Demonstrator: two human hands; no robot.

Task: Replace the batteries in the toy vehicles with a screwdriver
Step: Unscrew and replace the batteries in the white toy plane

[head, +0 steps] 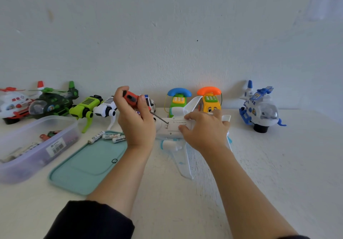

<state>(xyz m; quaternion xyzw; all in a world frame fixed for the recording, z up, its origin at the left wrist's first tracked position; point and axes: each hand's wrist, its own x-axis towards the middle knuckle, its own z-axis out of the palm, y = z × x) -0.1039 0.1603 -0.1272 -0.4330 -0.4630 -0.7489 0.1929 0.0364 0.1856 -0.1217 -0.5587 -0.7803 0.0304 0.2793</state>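
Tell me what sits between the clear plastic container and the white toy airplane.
In the head view, a teal tray lies there, with loose batteries at its far edge.

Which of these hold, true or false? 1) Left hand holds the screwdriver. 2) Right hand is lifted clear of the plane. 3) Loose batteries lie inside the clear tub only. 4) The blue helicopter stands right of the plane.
1) True: the left hand grips the screwdriver, tip at the white plane.
2) False: the right hand rests on the plane's underside.
3) False: three batteries lie by the teal tray.
4) True: the blue helicopter stands to the right.
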